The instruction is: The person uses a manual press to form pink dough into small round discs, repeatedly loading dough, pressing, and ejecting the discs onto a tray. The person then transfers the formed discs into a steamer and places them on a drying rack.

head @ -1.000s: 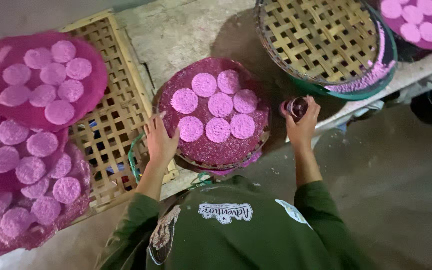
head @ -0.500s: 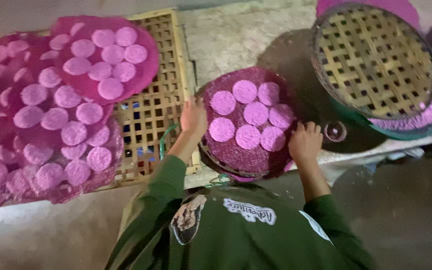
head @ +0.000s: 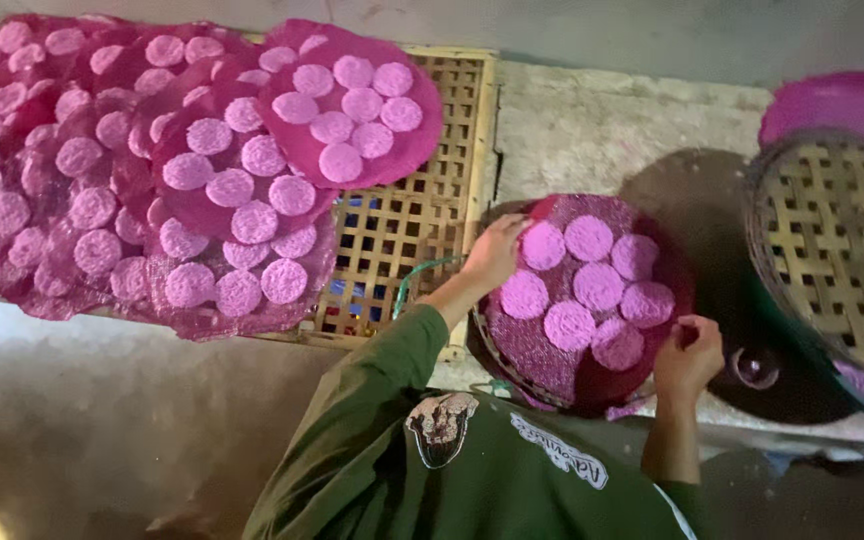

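Since half a second ago I see the view has swung right, so the pile of pink sheets now fills the upper left, and both my hands have closed in on the round tray's rim. In the head view, my left hand (head: 497, 252) grips the upper-left edge of the pink mesh sheet (head: 522, 345) that lines the round woven tray (head: 497, 355), fingers curled over the rim. My right hand (head: 687, 355) pinches the sheet's lower-right edge, thumb and fingers shut on it. Seven pink round cakes (head: 589, 238) sit in a ring-and-centre cluster on that sheet. The tray rests at the near edge of the concrete ledge (head: 582, 120). To its left, a rectangular bamboo lattice rack (head: 402, 230) lies on the ledge, and stacked pink sheets of cakes (head: 202, 170) overlap one another across its left part and beyond its left edge. At the ledge's right end an empty woven bamboo basket (head: 832, 250) stands beside the tray, with a magenta cloth (head: 832, 100) behind it. A small round cup (head: 755, 367) sits between tray and basket, just beside my right hand. My green sleeves (head: 372, 400) fill the bottom of the frame.
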A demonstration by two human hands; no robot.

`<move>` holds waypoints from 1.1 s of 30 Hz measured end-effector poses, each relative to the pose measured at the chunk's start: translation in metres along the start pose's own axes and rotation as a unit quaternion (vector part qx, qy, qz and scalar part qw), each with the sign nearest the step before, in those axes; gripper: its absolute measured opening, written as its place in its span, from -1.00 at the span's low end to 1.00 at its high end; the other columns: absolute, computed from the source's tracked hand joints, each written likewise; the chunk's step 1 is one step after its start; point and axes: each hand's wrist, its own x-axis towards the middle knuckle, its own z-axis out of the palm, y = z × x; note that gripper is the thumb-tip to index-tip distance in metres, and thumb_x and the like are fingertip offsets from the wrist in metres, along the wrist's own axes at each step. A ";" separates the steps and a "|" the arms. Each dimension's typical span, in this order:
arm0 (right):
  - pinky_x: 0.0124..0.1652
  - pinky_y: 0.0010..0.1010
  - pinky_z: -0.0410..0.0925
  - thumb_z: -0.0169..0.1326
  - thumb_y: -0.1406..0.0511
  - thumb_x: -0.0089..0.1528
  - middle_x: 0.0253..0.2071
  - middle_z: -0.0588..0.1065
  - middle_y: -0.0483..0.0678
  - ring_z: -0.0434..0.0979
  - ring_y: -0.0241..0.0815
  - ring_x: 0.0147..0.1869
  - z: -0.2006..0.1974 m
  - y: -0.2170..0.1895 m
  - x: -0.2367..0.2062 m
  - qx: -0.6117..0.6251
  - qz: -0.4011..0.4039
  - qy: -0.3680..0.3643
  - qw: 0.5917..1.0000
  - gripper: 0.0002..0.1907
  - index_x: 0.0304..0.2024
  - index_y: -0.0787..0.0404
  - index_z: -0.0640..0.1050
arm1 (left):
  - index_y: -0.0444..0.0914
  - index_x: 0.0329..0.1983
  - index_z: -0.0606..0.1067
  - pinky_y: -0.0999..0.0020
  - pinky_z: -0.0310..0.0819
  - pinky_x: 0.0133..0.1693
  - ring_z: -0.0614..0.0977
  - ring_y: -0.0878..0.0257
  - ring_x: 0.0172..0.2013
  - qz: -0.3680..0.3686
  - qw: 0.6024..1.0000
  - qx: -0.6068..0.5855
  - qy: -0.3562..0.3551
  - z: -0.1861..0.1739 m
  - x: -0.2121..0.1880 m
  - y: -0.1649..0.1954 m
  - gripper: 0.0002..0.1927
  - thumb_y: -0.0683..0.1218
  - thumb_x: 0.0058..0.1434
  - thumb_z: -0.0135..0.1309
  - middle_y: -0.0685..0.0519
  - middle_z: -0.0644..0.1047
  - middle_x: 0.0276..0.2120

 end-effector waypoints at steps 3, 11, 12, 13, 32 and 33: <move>-0.09 -0.20 0.41 0.15 0.53 0.33 -0.15 0.52 0.12 0.56 0.08 -0.10 -0.003 -0.033 0.021 -0.005 -0.060 0.017 0.998 -0.91 -0.17 0.28 0.57 | -0.21 0.28 0.45 0.11 0.31 0.30 0.40 -0.09 0.29 -0.008 0.995 -0.094 0.026 -0.012 0.004 -0.002 -0.49 -0.31 0.25 -0.04 -0.11 0.41 0.30; -0.19 -0.27 0.44 0.19 0.41 0.47 -0.14 0.58 0.07 0.59 -0.03 -0.18 0.063 -0.157 0.147 0.064 -0.197 0.023 0.978 -0.96 -0.05 0.27 0.63 | -0.17 0.32 0.47 0.40 0.48 0.14 0.46 0.09 0.30 -0.033 0.989 -0.118 0.083 -0.193 0.038 -0.022 -0.29 -0.49 0.12 -0.07 -0.02 0.40 0.36; -0.17 -0.28 0.45 0.17 0.40 0.48 -0.12 0.59 0.06 0.62 -0.07 -0.17 0.084 -0.174 0.163 0.092 -0.216 0.030 0.971 -0.94 -0.03 0.27 0.63 | -0.16 0.33 0.50 0.44 0.48 0.20 0.53 0.11 0.29 -0.024 0.990 -0.078 0.117 -0.221 0.043 -0.029 -0.32 -0.47 0.16 -0.05 -0.01 0.45 0.36; -0.19 -0.32 0.48 0.15 0.37 0.48 -0.07 0.59 0.05 0.63 -0.11 -0.14 0.106 -0.191 0.177 0.116 -0.162 0.010 0.980 -0.92 -0.03 0.25 0.62 | -0.13 0.35 0.44 0.27 0.49 -0.06 0.55 -0.12 0.08 -0.142 0.978 -0.118 0.094 -0.246 0.048 -0.036 -0.38 -0.41 0.26 -0.10 0.02 0.38 0.40; 0.06 -0.10 0.32 0.16 0.31 0.31 0.23 0.26 0.40 0.27 0.21 0.24 0.019 -0.076 -0.082 -0.123 0.127 0.009 0.984 -0.50 0.25 0.42 0.42 | -0.28 0.39 0.25 0.15 0.53 0.09 0.55 0.07 0.15 -0.214 0.953 -0.191 -0.094 -0.121 -0.051 -0.093 -0.41 -0.10 0.30 0.01 -0.13 0.38 0.27; 0.00 -0.09 0.32 0.15 0.30 0.33 0.22 0.21 0.46 0.22 0.25 0.23 0.011 -0.064 -0.096 -0.097 0.162 0.034 0.981 -0.42 0.30 0.51 0.35 | -0.29 0.43 0.17 0.13 0.49 0.12 0.50 0.04 0.19 -0.196 0.954 -0.194 -0.118 -0.101 -0.049 -0.085 -0.39 -0.08 0.35 -0.01 -0.14 0.33 0.31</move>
